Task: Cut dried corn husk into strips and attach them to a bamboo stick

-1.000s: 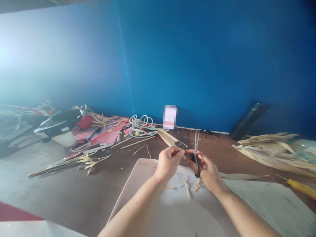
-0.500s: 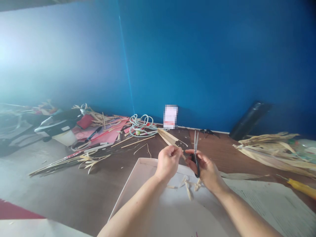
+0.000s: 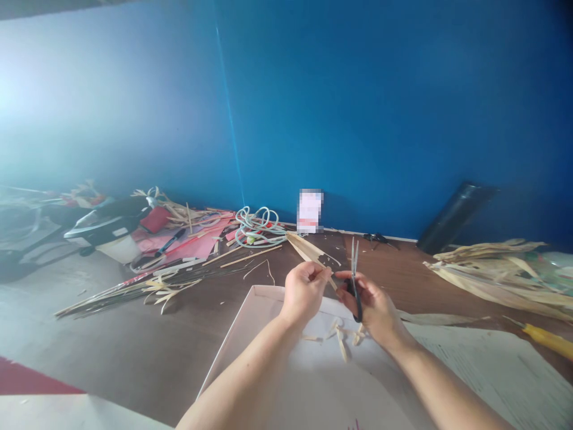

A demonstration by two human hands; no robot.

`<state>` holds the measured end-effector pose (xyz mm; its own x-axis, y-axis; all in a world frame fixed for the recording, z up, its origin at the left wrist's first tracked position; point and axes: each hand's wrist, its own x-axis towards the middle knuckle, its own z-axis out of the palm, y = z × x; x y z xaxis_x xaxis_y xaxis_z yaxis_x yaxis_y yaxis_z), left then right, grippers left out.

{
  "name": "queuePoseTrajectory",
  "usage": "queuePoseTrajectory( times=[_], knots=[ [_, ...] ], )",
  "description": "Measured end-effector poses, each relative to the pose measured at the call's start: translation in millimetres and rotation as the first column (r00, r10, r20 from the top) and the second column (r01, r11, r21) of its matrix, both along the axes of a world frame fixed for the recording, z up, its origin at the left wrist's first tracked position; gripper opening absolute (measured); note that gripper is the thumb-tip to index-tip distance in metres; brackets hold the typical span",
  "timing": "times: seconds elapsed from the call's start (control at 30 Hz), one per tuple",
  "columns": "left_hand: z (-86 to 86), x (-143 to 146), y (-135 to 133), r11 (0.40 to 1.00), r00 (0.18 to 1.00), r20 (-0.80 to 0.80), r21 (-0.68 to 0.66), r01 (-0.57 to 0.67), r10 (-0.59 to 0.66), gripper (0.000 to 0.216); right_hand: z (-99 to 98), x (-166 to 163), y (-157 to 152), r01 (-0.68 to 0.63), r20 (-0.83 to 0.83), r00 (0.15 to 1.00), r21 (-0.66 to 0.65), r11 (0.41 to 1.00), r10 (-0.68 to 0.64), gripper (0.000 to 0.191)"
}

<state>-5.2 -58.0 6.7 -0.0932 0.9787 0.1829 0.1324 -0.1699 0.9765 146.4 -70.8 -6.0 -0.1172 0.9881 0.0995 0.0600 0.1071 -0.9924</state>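
My left hand [image 3: 304, 292] is closed in a pinch on a small pale straw strip [image 3: 332, 283] held over a white cardboard box [image 3: 250, 325]. My right hand [image 3: 373, 307] grips black-handled scissors [image 3: 355, 275], blades pointing up and slightly parted, right beside the strip. Both hands meet over the far edge of the box. Several cut straw bits [image 3: 342, 340] lie on the box floor under the hands.
A brown table runs to a blue wall. Long dried leaves [image 3: 492, 272] pile at the right, with a yellow-handled tool [image 3: 548, 340] nearby. A coiled pale cord [image 3: 257, 230], pink paper, sticks [image 3: 143, 286] and an iron-like appliance [image 3: 105, 230] lie at the left. A dark cylinder [image 3: 452, 218] leans against the wall.
The hands stay together over the box with hardly any movement; the scissor blades look slightly more closed.
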Motion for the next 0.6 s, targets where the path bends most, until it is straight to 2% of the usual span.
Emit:
queuePoseTrajectory(
  times=[0.13, 0.33, 0.5, 0.6],
  knots=[
    [0.0, 1.2, 2.0, 0.998, 0.995, 0.099, -0.045, 0.036, -0.031, 0.038, 4.1, -1.4, -0.9, 0.019, 0.011, 1.0, 0.006, 1.0, -0.019, 0.041],
    [3.4, 2.8, 5.1, 0.959, 0.908, 0.412, -0.219, 0.178, -0.075, 0.051, 9.2, -0.5, -2.7, 0.1, 0.07, 0.992, 0.045, 0.994, -0.103, 0.043],
    [5.3, 5.1, 2.1, 0.935, 0.885, 0.444, -0.234, 0.268, -0.142, 0.039, 9.1, 1.5, -2.4, 0.152, 0.014, 0.988, 0.032, 0.988, -0.153, 0.044],
    [2.3, 7.3, 1.4, 0.923, 0.878, 0.438, -0.224, 0.313, -0.192, 0.033, 8.8, 2.6, -1.7, 0.137, 0.01, 0.99, 0.037, 0.99, -0.138, 0.044]
  ],
)
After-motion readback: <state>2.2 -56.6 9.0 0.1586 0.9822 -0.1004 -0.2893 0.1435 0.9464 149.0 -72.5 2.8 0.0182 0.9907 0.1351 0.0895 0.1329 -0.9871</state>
